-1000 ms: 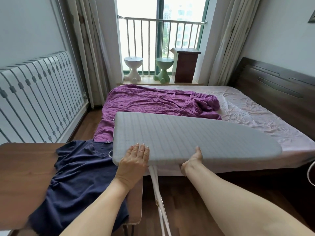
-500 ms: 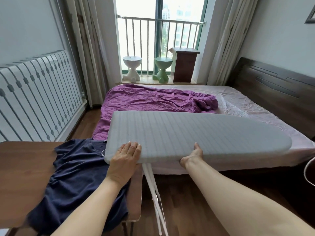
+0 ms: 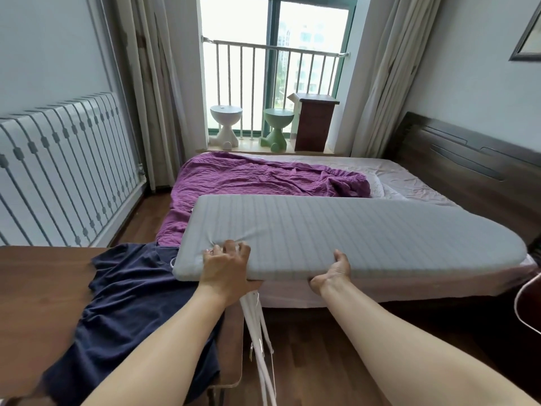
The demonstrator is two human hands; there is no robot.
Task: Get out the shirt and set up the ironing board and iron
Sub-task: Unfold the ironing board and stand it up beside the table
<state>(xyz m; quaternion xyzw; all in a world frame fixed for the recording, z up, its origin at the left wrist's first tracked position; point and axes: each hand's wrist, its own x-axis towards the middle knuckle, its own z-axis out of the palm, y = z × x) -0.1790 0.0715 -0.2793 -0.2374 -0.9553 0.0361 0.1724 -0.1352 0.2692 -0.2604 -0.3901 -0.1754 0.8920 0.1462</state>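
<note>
Ironing board (image 3: 336, 238): grey striped padded top, held up in front of the bed, broad square end to the left, tapered nose to the right; the top tilts slightly, the near edge lower.
Board legs (image 3: 257, 341): white metal, hanging down beneath the near edge between the two forearms (whether they are locked open cannot be told).
Left hand (image 3: 227, 269): on the near left part of the board, fingers curled and a little spread, clawing into the cover so that the fabric puckers at the fingertips; palm over the edge.
Right hand (image 3: 332, 275): under the near edge towards the middle, thumb up over the rim, the other fingers hidden below the board (their spread cannot be told).
Shirt (image 3: 131, 312): dark navy, lying crumpled on the wooden table (image 3: 38, 294) at the left, draped over its right edge; its upper part lies under the board's left corner.
Bed (image 3: 409, 183): behind the board, pale pink sheet, a purple blanket (image 3: 257, 177) bunched over its left half.
White cord (image 3: 524, 300): curving at the right margin.
</note>
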